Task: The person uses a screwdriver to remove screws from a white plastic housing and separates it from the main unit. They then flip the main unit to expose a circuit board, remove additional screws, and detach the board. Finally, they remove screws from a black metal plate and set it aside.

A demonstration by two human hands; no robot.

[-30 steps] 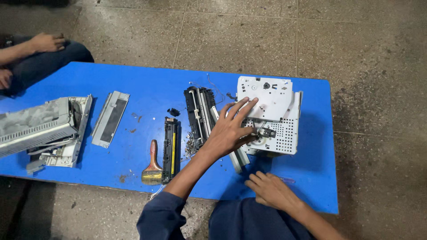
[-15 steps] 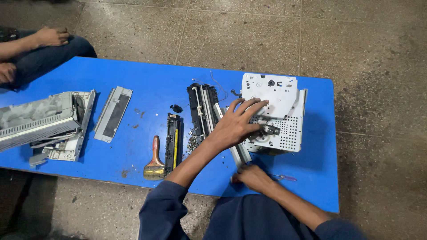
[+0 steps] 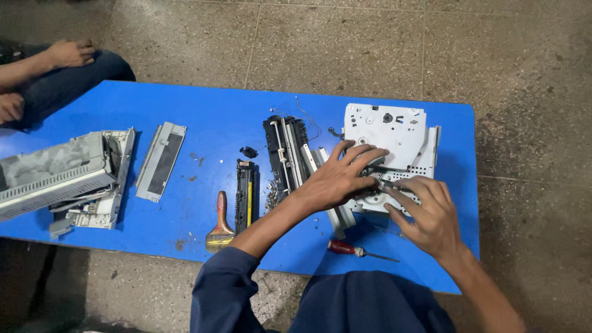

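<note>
The right hand (image 3: 431,219), down at the blue desk (image 3: 203,132) edge a second ago, now joins the left hand (image 3: 336,179) on the white perforated plastic printer frame (image 3: 394,132), both hands' fingers spread, bracing it.

no packages, labels, signs or screens in view

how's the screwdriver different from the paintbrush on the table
The screwdriver has a red handle and a thin metal shaft; the paintbrush has a reddish-brown wooden handle and a broad bristle head. The screwdriver lies crosswise along the near edge, below the right hand; the paintbrush lies lengthwise beside a black and yellow part. Both rest untouched on the blue table.
</note>
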